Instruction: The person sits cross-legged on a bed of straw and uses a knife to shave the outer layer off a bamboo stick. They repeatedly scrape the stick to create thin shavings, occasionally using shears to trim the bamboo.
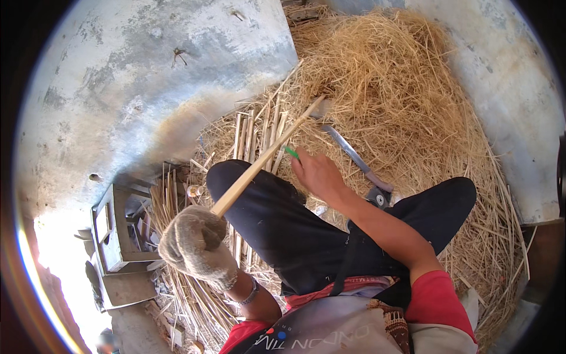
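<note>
My left hand wears a thick grey knitted glove and is closed around the near end of a long pale bamboo strip, which slants up and away over my left knee. My bare right hand reaches forward past the knee and pinches a small green object close to the strip. A long knife with a grey blade lies on the straw just right of that hand, its handle toward my right leg.
A big heap of dry straw covers the concrete floor ahead. Split bamboo sticks lie in front of my knee and in a bundle at left. A low wooden stool stands left.
</note>
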Demonstrator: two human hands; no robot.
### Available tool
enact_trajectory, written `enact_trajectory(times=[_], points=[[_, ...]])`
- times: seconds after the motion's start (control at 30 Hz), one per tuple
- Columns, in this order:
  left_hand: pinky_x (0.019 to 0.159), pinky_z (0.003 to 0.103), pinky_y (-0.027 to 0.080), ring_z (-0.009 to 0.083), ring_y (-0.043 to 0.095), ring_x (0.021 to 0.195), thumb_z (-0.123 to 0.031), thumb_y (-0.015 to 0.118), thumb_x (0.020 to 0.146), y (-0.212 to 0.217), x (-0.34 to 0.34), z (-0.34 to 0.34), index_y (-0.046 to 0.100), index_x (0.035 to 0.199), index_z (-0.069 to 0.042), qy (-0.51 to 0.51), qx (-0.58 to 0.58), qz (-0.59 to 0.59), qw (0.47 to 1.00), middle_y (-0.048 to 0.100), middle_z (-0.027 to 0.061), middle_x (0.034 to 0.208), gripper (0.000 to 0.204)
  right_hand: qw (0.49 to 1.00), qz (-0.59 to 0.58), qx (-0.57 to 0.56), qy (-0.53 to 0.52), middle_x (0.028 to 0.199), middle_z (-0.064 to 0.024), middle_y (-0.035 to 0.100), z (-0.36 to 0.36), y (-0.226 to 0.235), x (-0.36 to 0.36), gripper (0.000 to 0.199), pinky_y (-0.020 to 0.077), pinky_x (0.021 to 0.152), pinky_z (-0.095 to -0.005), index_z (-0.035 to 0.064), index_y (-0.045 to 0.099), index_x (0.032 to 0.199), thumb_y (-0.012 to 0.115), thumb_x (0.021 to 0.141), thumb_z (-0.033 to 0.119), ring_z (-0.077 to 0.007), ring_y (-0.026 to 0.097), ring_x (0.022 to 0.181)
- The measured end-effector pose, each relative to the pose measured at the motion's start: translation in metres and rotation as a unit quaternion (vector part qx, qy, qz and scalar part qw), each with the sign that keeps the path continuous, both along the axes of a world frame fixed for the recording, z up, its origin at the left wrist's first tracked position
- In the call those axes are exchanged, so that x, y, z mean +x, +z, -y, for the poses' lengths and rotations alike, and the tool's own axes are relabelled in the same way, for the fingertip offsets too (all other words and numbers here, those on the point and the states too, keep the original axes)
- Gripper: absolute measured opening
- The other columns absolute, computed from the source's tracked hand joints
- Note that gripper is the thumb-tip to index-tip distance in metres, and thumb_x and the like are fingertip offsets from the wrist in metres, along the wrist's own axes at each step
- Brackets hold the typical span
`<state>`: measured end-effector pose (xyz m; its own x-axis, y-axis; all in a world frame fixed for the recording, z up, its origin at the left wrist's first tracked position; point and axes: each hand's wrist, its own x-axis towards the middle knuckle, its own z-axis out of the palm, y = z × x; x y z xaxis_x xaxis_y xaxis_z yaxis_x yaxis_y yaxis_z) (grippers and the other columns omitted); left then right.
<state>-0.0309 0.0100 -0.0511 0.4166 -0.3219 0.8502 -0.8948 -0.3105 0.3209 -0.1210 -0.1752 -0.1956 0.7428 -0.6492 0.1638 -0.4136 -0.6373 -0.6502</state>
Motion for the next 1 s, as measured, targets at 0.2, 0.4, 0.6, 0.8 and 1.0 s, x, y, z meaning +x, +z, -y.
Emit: enact_trajectory(times=[0.2,0.4,0.6,0.8,1.0], points=[[0.062,0.041,0.061,0.0241,0.067,0.064,-0.017,0.065,0.085,-0.024,0.013,-0.008,0.056,0.098,-0.001,-0.139,-0.298,-0.338,0.882,0.068,0.0183,0.084,0.023,0.997,-0.039,-0.002,-0.068,0.067,-0.0239,0.064,0.048,-0.045,0.012,0.027,0.0541,0.060,-0.0561,0.0033,0.058,0.101,0.051,0.100,0.030,-0.0455,0.066,0.065],[0.044,0.029,0.049,0.0163,0.055,0.046,-0.014,0.059,0.090,-0.007,0.007,0.009,0.057,0.081,0.000,-0.129,-0.202,-0.235,0.942,0.062,0.0145,0.064,0.017,0.987,-0.083,-0.066,-0.122,0.078,-0.0255,0.068,0.081,-0.088,0.003,0.027,0.0545,0.063,-0.0556,0.0049,0.059,0.101,0.051,0.099,0.031,-0.0450,0.068,0.072],[0.040,0.024,0.031,0.0093,0.036,0.038,-0.013,0.057,0.093,0.010,0.004,0.014,0.044,0.051,-0.004,-0.153,-0.235,-0.277,0.919,0.042,0.0054,0.046,0.045,0.988,-0.082,-0.070,-0.108,0.079,-0.0261,0.068,0.067,-0.095,0.029,0.029,0.0557,0.065,-0.0550,0.0031,0.058,0.111,0.052,0.097,0.028,-0.0449,0.069,0.074],[0.041,0.024,0.033,0.0105,0.039,0.041,-0.016,0.050,0.097,0.009,0.013,0.021,0.044,0.053,-0.003,-0.091,-0.278,-0.328,0.898,0.042,0.0049,0.048,0.047,0.986,-0.088,-0.081,-0.115,0.086,-0.0261,0.068,0.102,-0.117,0.030,0.035,0.0555,0.067,-0.0540,0.0026,0.055,0.116,0.052,0.097,0.032,-0.0445,0.068,0.076],[0.041,0.024,0.035,0.0086,0.042,0.045,-0.017,0.049,0.099,0.009,0.010,0.006,0.054,0.062,0.001,-0.057,-0.169,-0.224,0.958,0.043,0.0028,0.053,0.041,0.978,0.010,0.193,-0.080,0.090,-0.0317,0.065,0.052,-0.064,0.042,0.036,0.0517,0.079,-0.0578,-0.0016,0.057,0.111,0.043,0.104,0.031,-0.0507,0.064,0.089]])
